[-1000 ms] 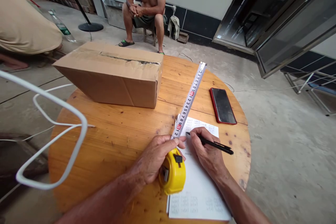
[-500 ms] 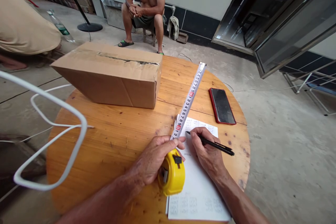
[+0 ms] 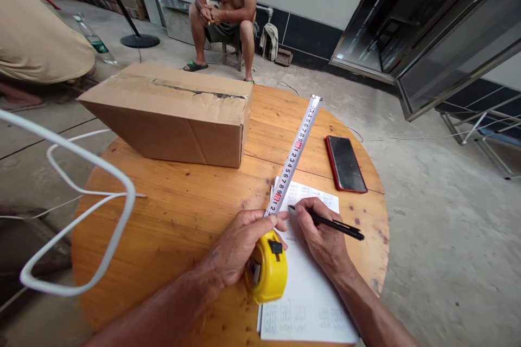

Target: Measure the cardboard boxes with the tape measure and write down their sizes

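My left hand [image 3: 240, 244] grips a yellow tape measure [image 3: 271, 271], thumb on the blade where it leaves the case. The blade [image 3: 293, 156] is pulled out a little over 20 marks and slants away over the table, its metal hook at the far end. My right hand [image 3: 321, 233] pinches a black pen [image 3: 337, 225], tip down at the upper part of the paper [image 3: 309, 293]. Handwritten rows mark the sheets at top and bottom. My right wrist covers part of the right side of the paper.
A taped cardboard box [image 3: 187, 133] stands on the round wooden table [image 3: 171, 227], beyond my left hand. A red-cased phone [image 3: 345, 164] lies at the right. A white bent tube frame [image 3: 122, 217] juts in at left. Across from me sits a person [image 3: 228, 16] on a stool.
Hardly anything differs. The view has shifted very slightly; both hands, the tape measure and the pen hold nearly the same positions.
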Action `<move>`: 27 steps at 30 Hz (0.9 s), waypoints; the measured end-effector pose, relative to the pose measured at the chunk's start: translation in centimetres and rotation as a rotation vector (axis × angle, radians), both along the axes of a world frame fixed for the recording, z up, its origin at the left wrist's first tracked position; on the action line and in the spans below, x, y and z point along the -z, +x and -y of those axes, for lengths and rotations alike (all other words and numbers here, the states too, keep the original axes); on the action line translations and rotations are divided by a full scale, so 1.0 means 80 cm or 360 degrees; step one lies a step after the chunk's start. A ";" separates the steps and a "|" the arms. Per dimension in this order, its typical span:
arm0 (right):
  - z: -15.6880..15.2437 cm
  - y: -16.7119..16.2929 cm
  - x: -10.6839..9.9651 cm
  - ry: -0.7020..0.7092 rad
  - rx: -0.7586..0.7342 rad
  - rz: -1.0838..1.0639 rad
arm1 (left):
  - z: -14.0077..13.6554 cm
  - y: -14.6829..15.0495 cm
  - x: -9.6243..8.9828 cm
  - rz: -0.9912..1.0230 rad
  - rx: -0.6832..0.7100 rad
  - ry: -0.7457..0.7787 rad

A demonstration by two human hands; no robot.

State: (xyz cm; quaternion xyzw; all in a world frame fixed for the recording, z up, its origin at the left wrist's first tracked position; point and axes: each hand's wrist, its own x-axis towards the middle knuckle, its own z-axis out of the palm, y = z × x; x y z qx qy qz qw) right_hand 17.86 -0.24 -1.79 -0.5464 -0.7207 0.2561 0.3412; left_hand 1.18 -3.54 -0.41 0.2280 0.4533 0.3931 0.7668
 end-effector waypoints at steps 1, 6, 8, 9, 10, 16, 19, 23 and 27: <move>0.000 0.001 0.001 -0.0013 0.0016 -0.0021 | 0.000 0.000 0.000 -0.0001 0.0005 0.0007; 0.001 0.003 0.003 -0.0089 0.0120 -0.0123 | 0.000 0.000 0.000 0.0003 0.0013 0.0001; 0.002 0.003 0.004 -0.0097 0.0140 -0.0137 | 0.000 0.000 -0.001 0.0005 0.0022 -0.0003; 0.002 0.003 0.004 -0.0097 0.0147 -0.0139 | 0.000 0.000 -0.002 0.0006 0.0026 -0.0003; 0.002 0.003 0.004 -0.0096 0.0153 -0.0143 | 0.000 0.000 -0.002 0.0008 0.0029 -0.0002; 0.001 0.003 0.006 -0.0143 0.0151 -0.0206 | -0.001 -0.002 0.000 0.0022 0.0042 0.0002; 0.001 0.003 0.007 -0.0139 0.0140 -0.0198 | -0.003 -0.002 0.001 0.0030 0.0046 0.0006; 0.001 0.003 0.005 -0.0138 0.0122 -0.0169 | -0.003 -0.002 0.001 0.0040 0.0047 -0.0013; 0.002 0.002 0.003 -0.0155 0.0120 -0.0169 | -0.001 -0.003 0.002 0.0043 0.0070 0.0021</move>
